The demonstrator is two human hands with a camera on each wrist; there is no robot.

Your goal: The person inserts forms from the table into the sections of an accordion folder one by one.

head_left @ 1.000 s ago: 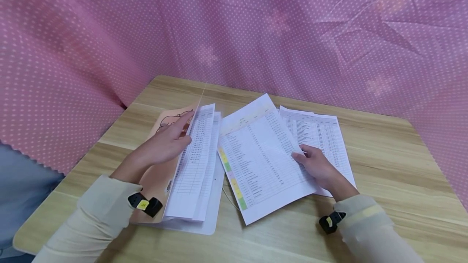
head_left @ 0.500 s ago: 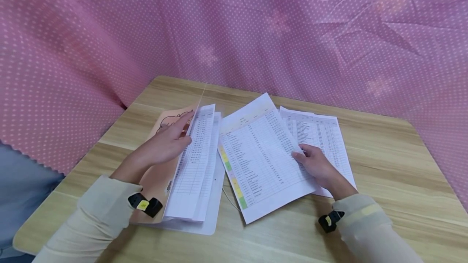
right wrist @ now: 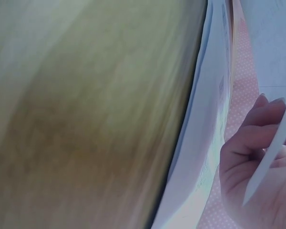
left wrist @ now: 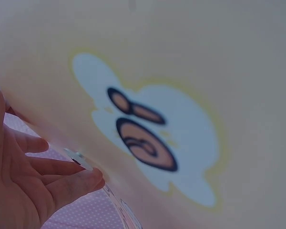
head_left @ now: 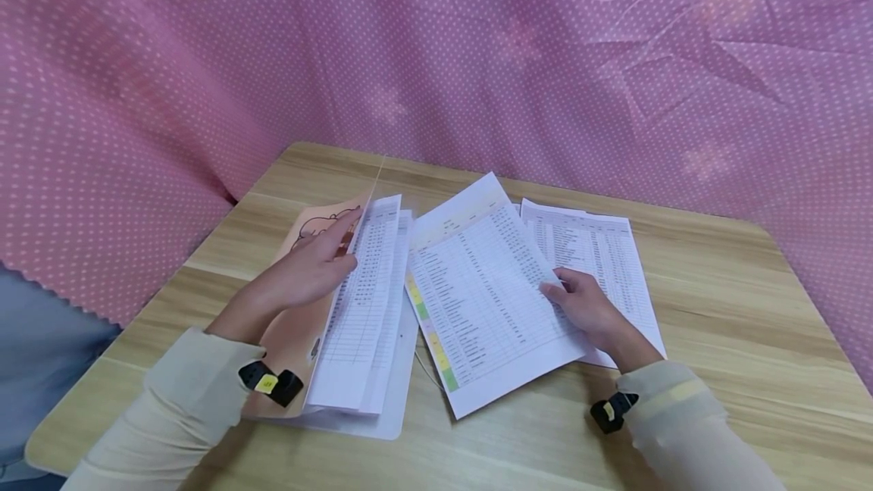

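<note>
A: Holding anything, was the right hand [head_left: 592, 309]?
B: It pinched the sheet with coloured tabs [head_left: 477, 294], mid-table, overlapping another printed sheet [head_left: 607, 248].
A: And the left hand [head_left: 303, 271]?
B: Straight fingers propped the peach folder cover [head_left: 310, 229] up beside its upright pages [head_left: 364, 301]

A printed sheet [head_left: 480, 290], white with rows of small table text and a strip of yellow, pink and green blocks along its left edge, lies slanted near the middle of the table, its right edge pinched by the right hand [head_left: 588, 308] and lifted slightly. It overlaps a second printed sheet [head_left: 600, 252] lying flat to its right. To the left, an orange folder [head_left: 300, 324] with a cartoon drawing on its cover is propped open by the straight fingers of the left hand [head_left: 300, 275], with a few printed pages [head_left: 364, 301] standing against it.
</note>
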